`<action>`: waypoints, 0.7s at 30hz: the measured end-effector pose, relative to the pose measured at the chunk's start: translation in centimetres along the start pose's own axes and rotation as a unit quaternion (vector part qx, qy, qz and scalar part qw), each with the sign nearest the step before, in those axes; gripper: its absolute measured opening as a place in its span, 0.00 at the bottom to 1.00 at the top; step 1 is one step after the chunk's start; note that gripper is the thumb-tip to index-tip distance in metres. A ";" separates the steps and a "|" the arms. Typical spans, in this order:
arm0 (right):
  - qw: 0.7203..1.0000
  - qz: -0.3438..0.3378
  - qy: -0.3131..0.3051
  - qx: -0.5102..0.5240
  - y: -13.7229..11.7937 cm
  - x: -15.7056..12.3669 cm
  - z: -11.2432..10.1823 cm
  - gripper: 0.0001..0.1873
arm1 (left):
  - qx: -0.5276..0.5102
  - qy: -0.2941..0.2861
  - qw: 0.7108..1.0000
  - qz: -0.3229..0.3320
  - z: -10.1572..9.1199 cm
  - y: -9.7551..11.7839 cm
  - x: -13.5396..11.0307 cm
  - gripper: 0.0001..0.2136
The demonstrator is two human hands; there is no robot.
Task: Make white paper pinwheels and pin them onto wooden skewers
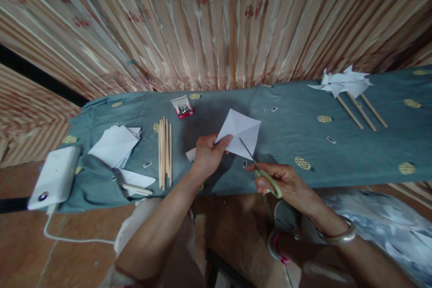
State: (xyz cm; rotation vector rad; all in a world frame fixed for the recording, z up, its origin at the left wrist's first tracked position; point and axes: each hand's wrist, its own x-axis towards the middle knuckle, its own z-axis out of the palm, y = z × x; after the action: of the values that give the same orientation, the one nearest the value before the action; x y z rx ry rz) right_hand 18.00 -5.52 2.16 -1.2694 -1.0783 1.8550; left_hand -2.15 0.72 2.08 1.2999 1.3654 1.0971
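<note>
A creased white square of paper [238,125] is pinched at its left corner by my left hand [209,155], thumb on top. My right hand [281,182] grips green-handled scissors [270,183], fingers in the loops. The scissors' blades lie along the paper's lower right part, pointing toward its middle; whether they are cutting through it I cannot tell. Beside my left wrist a pale rolled piece [191,155] shows in part, the rest hidden behind the hand. Farther back stands an opened small red and white box [182,107] with shiny metal pins inside.
Several wooden sticks [164,153] lie left of my left hand. White paper sheets [114,144] are stacked farther left, near a white power bank [56,175] with a cable. Paper pinwheels [347,83] on sticks rest at the far right of the green cloth [286,121]. A curtain [216,27] hangs behind.
</note>
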 end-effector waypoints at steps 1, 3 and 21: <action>1.000 0.001 0.001 0.004 0.0 0.0 0.0 0.23 | 0.005 0.001 1.000 0.001 0.0 0.0 0.0 0.15; 1.000 0.003 0.002 0.012 0.0 0.0 0.0 0.23 | 0.012 0.001 1.000 0.004 0.0 -0.1 0.0 0.16; 0.999 -0.007 -0.019 -0.048 -0.2 -0.1 0.0 0.27 | -0.008 0.004 1.000 0.003 0.0 0.2 0.1 0.15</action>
State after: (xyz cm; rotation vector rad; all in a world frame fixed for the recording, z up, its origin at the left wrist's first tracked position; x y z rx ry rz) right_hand 18.02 -5.58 2.36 -1.2820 -1.2074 1.8418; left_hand -2.11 0.79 2.32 1.2904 1.3560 1.1157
